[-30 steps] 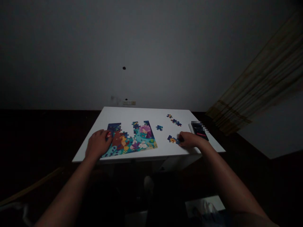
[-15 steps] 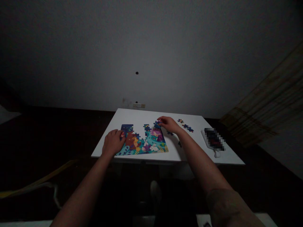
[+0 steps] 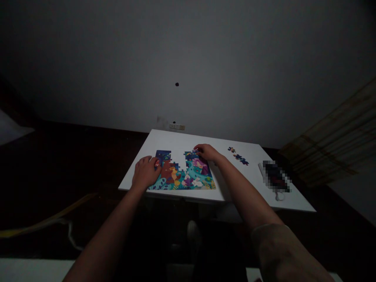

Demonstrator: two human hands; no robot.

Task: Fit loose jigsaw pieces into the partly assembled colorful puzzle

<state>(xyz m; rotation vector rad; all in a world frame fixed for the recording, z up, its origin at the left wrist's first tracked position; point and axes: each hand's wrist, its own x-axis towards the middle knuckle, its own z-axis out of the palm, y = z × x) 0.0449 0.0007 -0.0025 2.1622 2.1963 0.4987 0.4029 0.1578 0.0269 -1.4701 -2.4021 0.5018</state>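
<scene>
**Both hands on the half-built puzzle**

Head view: dim room; white table (image 3: pixel 176 138) against a grey wall; colourful jigsaw puzzle (image 3: pixel 183 172) lies flat near the table's front edge — top edge unfinished, gap in the middle. Left hand (image 3: pixel 146 172) rests on the puzzle's left side, fingers loosely spread, gripping nothing; right hand (image 3: pixel 207 152) at the upper right corner, fingertips pinched down on a piece there — too dark to tell whether it is loose. Loose pieces (image 3: pixel 238 155) lie well apart to the right; blurred dark phone (image 3: pixel 276 176) near the right edge.
</scene>
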